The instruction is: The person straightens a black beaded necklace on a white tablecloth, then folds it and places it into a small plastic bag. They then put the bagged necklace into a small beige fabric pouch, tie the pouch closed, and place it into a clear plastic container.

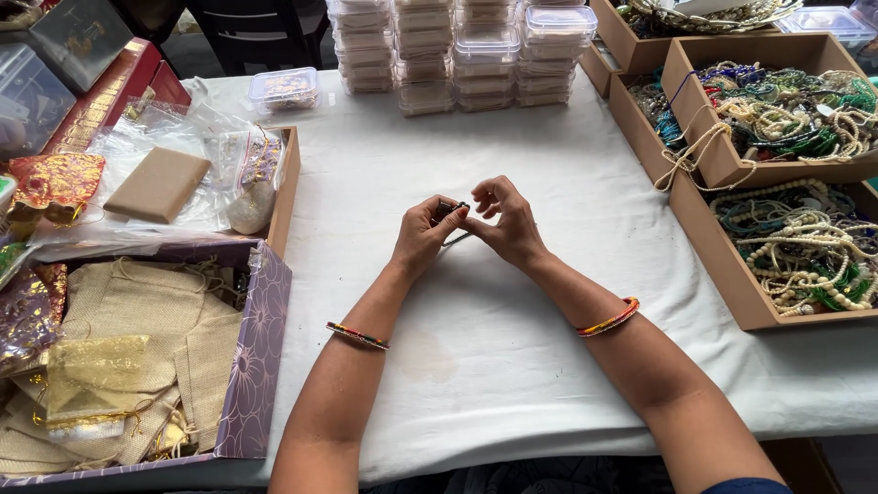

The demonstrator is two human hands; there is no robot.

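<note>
Both my hands meet over the middle of the white tablecloth [476,302]. My left hand [422,234] pinches a small dark metal piece [450,209] between thumb and fingers. My right hand [506,220] touches the same piece from the right, fingers curled around it. A thin dark loop [456,240] hangs just below the two hands, above the cloth. Each wrist wears a multicoloured bangle.
Cardboard trays [722,265] of bead necklaces line the right side. Stacks of clear plastic boxes [457,50] stand at the back. On the left sit a purple floral box [261,366] of burlap pouches and a tray with plastic bags and a tan pouch [157,185].
</note>
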